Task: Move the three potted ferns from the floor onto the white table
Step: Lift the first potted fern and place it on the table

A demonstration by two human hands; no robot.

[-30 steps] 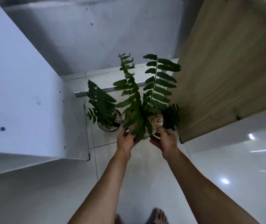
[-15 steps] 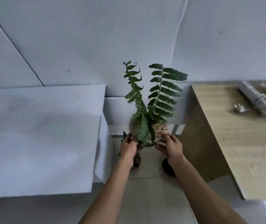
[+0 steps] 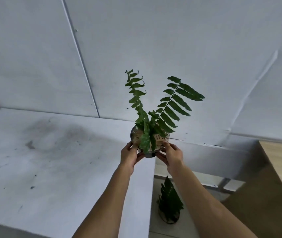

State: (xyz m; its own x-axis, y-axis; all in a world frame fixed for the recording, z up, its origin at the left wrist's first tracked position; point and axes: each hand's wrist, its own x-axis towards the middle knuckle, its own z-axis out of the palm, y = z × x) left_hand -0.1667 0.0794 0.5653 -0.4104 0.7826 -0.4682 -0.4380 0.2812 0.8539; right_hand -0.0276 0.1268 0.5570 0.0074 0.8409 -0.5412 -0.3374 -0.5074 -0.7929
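A potted fern (image 3: 151,133) with two tall green fronds and a round pot with a lettered paper cover is held up over the far right corner of the white table (image 3: 54,160). My left hand (image 3: 129,155) grips the pot's left side and my right hand (image 3: 171,154) grips its right side. Whether the pot touches the tabletop I cannot tell. A second potted fern (image 3: 169,203) stands on the floor below, between the table's right edge and my right forearm. No third fern is in view.
The white tabletop is scuffed with dark smudges. A wooden desk (image 3: 281,170) stands at the right. White wall panels (image 3: 154,48) rise close behind the table. A metal floor rail (image 3: 222,183) runs along the wall's base.
Both hands have lifted the fern from the floor to table height and carried it left over the table's corner. The view has tilted up, and only one floor fern still shows.
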